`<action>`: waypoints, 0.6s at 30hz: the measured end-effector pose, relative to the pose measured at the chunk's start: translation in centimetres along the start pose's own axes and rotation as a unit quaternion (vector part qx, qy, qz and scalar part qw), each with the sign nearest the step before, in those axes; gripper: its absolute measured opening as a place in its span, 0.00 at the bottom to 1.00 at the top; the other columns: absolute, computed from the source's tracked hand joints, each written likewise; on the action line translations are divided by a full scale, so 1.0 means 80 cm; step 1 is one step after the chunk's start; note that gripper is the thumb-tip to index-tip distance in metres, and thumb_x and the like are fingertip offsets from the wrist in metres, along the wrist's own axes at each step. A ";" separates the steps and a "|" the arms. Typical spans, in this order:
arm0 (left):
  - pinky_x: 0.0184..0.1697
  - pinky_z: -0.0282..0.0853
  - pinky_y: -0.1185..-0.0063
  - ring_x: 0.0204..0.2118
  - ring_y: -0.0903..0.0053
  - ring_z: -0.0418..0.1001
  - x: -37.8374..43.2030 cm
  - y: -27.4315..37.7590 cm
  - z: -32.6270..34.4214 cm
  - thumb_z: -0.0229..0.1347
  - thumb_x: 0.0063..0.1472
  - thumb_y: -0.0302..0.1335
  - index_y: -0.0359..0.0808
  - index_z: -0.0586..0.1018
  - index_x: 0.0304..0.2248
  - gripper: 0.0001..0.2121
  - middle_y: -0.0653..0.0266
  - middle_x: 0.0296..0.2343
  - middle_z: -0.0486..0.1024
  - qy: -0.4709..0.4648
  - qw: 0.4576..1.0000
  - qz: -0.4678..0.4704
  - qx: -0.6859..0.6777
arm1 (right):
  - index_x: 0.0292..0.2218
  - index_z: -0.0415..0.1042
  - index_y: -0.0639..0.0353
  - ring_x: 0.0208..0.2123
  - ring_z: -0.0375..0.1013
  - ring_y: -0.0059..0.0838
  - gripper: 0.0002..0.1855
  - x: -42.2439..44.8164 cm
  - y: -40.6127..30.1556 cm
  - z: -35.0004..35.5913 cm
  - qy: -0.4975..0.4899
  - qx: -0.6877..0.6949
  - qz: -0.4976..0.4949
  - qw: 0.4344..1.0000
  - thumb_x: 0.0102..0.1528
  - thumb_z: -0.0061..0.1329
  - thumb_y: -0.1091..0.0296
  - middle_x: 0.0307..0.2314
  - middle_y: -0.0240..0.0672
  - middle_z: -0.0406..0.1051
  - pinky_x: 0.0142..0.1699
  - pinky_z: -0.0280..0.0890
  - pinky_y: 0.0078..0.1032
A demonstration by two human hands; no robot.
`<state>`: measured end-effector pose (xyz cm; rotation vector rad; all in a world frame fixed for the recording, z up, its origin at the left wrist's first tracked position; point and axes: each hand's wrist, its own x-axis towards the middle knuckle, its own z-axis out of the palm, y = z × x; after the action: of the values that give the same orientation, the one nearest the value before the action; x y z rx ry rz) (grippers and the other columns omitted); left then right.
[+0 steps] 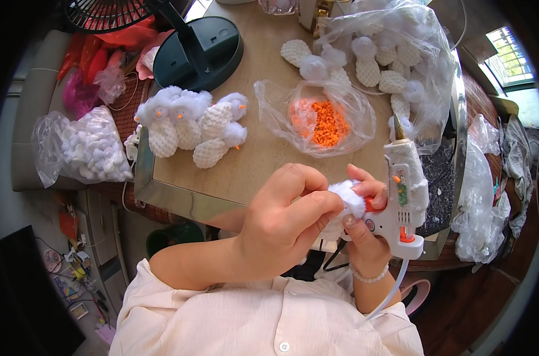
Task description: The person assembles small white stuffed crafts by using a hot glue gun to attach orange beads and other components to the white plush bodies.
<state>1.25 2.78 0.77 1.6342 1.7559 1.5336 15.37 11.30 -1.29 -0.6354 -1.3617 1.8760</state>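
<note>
My right hand (365,231) grips a white hot glue gun (405,196) with an orange trigger and a brass nozzle pointing away from me. The same hand's thumb and fingers hold a small doll (347,198) with a fluffy white head and a white knitted body. My left hand (289,218) is curled at the doll's face, thumb and index finger pinched together against it. Whatever lies between those fingertips is hidden. Beyond my hands, an open clear plastic bag (271,102) holds many tiny orange pieces (327,122).
Several white dolls (187,115) with orange noses lie at the table's left. More dolls (365,58) fill a clear bag at the back right. A dark green fan base (198,53) stands at the back left. The gun's white cord (392,287) hangs over my right forearm.
</note>
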 end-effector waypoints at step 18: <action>0.37 0.68 0.81 0.30 0.78 0.72 -0.021 -0.036 -0.078 0.59 0.48 0.16 0.33 0.66 0.48 0.26 0.62 0.32 0.73 0.216 0.970 -0.073 0.088 | 0.34 0.57 0.54 0.52 0.60 0.49 0.18 0.002 0.011 0.005 0.016 -0.029 -0.060 0.998 0.46 0.54 0.72 0.40 0.45 0.66 0.56 0.55 0.42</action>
<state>-4.69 -1.06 0.15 1.2711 2.2365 1.8057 14.77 11.05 -1.96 -0.5970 -1.4057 1.7302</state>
